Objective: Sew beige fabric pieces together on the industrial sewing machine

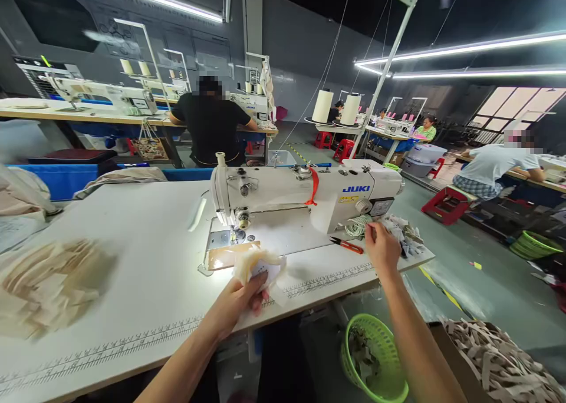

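In my left hand (247, 294) is a folded piece of cream fabric (244, 267) with a white patch showing dark dots, gripped between thumb and fingers just in front of the sewing machine (283, 191). My right hand (381, 245) is closed in a pinch at the right edge of a coil of pale green cord (355, 226), beside the machine's base. Orange-handled thread snips (347, 245) lie left of that hand. Behind it sits a heap of grey and white fabric scraps (404, 235). The needle area stands to the left of the held fabric.
A pile of cream fabric pieces (53, 288) lies on the left of the white table (145, 238). A printed ruler runs along the front edge. Below are a green basket (400, 385) and a box of fabric strips (499, 362). Other people sit at machines beyond.
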`<state>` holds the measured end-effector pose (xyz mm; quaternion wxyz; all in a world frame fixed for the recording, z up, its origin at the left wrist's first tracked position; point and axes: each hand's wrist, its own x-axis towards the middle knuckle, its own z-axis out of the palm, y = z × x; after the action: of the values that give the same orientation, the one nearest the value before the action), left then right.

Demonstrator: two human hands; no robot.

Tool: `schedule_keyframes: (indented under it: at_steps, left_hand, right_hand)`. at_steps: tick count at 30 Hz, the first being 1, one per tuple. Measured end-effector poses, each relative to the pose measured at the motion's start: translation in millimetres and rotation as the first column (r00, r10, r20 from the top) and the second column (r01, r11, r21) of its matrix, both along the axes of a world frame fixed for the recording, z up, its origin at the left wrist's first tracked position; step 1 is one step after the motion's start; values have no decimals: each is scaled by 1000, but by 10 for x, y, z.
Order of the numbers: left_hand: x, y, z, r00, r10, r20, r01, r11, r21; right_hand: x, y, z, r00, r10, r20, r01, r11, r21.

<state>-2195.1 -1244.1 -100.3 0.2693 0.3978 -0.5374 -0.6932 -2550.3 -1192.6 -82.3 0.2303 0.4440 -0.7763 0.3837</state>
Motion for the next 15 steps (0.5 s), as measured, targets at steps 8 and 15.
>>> schedule_keyframes:
  at_steps: [8, 15]
  left_hand:
    - [-174, 61, 49, 991, -77, -110, 73, 996, -42]
    - [-223, 118, 16, 977, -77, -198, 83, 996, 24]
  right_hand:
    - [1204, 450, -27, 680, 598, 424, -643, 765, -48]
    - [1661, 287, -15, 705, 657, 268, -682, 732, -1]
